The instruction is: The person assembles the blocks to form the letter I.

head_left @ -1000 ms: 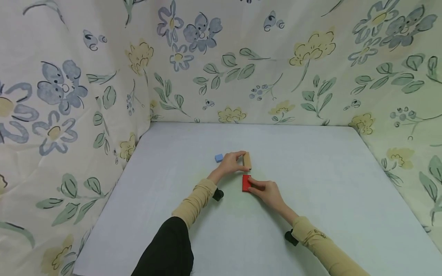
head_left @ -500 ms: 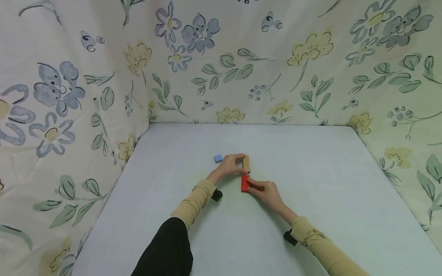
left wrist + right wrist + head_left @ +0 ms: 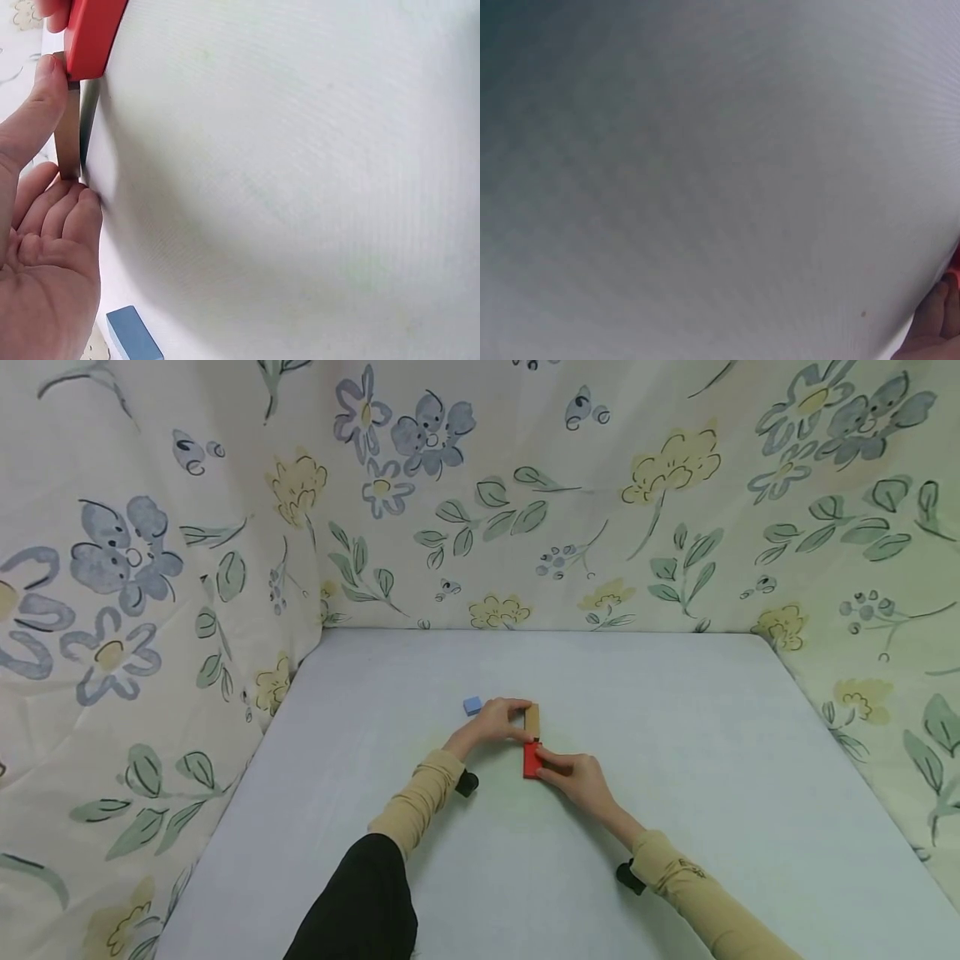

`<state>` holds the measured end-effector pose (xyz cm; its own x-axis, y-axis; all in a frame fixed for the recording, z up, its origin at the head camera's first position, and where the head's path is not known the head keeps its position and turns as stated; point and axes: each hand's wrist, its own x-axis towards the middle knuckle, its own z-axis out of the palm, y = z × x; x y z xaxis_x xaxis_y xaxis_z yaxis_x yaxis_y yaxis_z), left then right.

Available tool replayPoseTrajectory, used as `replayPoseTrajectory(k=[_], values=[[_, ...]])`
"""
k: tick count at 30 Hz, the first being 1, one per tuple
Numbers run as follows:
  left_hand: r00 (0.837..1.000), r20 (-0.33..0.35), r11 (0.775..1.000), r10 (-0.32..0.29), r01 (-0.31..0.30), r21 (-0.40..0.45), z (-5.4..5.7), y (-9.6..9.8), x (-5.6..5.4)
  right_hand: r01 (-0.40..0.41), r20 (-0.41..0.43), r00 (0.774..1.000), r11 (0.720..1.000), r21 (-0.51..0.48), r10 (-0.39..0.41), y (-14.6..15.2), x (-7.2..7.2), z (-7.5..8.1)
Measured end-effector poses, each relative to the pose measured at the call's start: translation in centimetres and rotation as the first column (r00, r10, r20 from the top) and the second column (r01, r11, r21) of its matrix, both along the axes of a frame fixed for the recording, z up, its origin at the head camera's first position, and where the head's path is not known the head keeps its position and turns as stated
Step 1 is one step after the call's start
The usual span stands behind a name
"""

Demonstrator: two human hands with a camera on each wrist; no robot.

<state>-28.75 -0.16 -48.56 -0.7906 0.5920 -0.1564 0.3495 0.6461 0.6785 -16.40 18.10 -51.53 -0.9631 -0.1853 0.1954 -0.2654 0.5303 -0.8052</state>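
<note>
Between thumb and fingertips, my left hand (image 3: 493, 722) pinches a tan oblong block (image 3: 532, 720) by its two ends. Directly nearer me is a red rectangular block (image 3: 531, 762), which my right hand (image 3: 583, 779) grips from the right. The tan block's near end meets the red block's far end, in line with it. In the left wrist view the thumb lies by the joint of the tan block (image 3: 69, 135) and red block (image 3: 94, 37), where a small dark patch shows. Only a sliver of the red block (image 3: 956, 259) appears in the right wrist view.
A small blue block (image 3: 472, 706) lies left of my left hand, close to its wrist. The white table (image 3: 675, 735) spreads around the blocks. Flower-patterned cloth (image 3: 562, 510) hangs along the table's back and sides.
My left hand has brought the tan block nearer to me, closing the gap to the red block. The right hand keeps its grip on the red block and has barely moved.
</note>
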Motion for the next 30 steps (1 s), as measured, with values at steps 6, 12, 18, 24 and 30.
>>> replayPoseTrajectory(k=[6,12,18,24,30], values=[[0.999,0.042,1.000,-0.031,0.030,0.006,0.51,-0.19,0.06,0.001,0.015,1.000,1.000,0.004,-0.001,-0.06,0.06,0.18],[0.998,0.042,0.999,-0.047,0.048,-0.016,0.47,-0.25,-0.02,0.007,0.014,1.000,1.000,0.002,-0.007,-0.11,0.10,0.35],[0.998,0.037,0.999,-0.054,0.054,-0.008,0.21,-0.29,-0.23,0.009,0.035,0.999,1.000,0.006,-0.009,-0.11,0.07,0.47],[0.998,0.034,0.998,-0.058,0.058,0.000,0.01,-0.35,-0.34,0.000,0.051,0.999,1.000,0.006,0.000,-0.06,0.06,0.53],[0.998,0.050,0.999,-0.049,0.049,0.001,0.22,-0.36,-0.23,0.006,0.036,0.999,1.000,0.011,-0.006,-0.10,0.01,0.44]])
